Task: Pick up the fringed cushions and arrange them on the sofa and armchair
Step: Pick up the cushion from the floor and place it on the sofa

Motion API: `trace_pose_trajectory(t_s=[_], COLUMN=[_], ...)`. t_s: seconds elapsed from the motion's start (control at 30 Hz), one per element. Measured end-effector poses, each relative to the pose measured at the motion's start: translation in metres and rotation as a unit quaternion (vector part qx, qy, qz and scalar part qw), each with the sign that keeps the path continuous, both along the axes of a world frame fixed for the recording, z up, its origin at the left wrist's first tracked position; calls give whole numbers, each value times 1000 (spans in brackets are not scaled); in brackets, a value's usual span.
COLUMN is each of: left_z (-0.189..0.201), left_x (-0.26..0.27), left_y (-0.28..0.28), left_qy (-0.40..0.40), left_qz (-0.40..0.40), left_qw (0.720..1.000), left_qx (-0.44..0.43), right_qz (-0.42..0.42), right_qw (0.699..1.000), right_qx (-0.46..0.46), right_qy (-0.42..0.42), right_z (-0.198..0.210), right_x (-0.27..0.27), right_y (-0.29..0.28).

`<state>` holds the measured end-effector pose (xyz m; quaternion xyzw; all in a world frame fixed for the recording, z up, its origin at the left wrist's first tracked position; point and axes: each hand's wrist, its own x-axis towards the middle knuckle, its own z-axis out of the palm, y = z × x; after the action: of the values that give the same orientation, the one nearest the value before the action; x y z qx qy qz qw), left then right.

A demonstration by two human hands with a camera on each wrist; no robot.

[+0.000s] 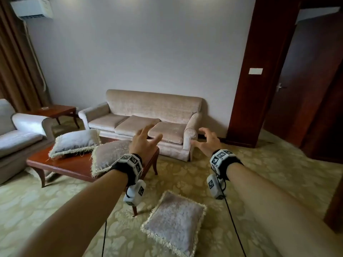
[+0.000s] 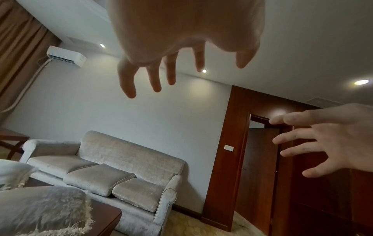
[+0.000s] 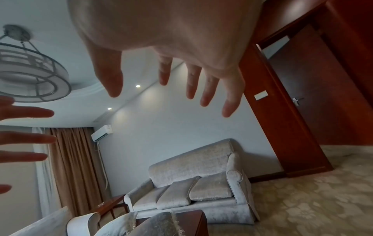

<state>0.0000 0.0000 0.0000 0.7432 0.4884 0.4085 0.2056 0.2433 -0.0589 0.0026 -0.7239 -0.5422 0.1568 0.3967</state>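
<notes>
Three pale fringed cushions lay scattered, both hands raised, fingers spread, holding nothing.

Two cushions point(image 1: 74, 142) point(image 1: 109, 154) sat on the coffee table point(image 1: 74, 165), the nearer partly hidden behind the left hand point(image 1: 143, 140); the third cushion point(image 1: 175, 222) lay on the carpet point(image 1: 259, 164). The right hand point(image 1: 208, 140) hovered before the sofa point(image 1: 148, 115). The armchair point(image 1: 20, 134) was cut off at the head view's edge; only the right wrist view showed a ceiling lamp point(image 3: 30, 73).

My right grip point(image 3: 167, 52) hangs with fingers point(image 3: 190, 83) spread, holding nothing, above the pale sofa point(image 3: 193, 180). My left grip's fingertips point(image 3: 30, 138) reach in from the left edge. Two fringed cushions point(image 3: 157, 223) lie below on the tabletop point(image 3: 193, 222).
</notes>
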Motion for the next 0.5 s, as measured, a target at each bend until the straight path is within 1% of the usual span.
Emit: trace_pose_trajectory(t_s=[0.1,0.17,0.3,0.4,0.5], left_z=[-4,-12,-37,-58,-75], left_x=[24,37,59,71,86], left_y=[29,52,107,157,216], left_qy=[30,33,51,46,26], left_qz=[23,31,36,46,45], left_qw=[999,999,997,996,996], left_qx=[-15,-29,-50,-67,-76], right_qz=[5,22,28,29,38], right_qw=[999,999,997,996,995], right_qx=[-33,-48,-75,-83,-87], right_qy=[-4,5,5,3,-2], right_z=[-12,-21,-42,-56,-69], right_x=[25,40,66,80,94], right_y=[36,63,125,177,238])
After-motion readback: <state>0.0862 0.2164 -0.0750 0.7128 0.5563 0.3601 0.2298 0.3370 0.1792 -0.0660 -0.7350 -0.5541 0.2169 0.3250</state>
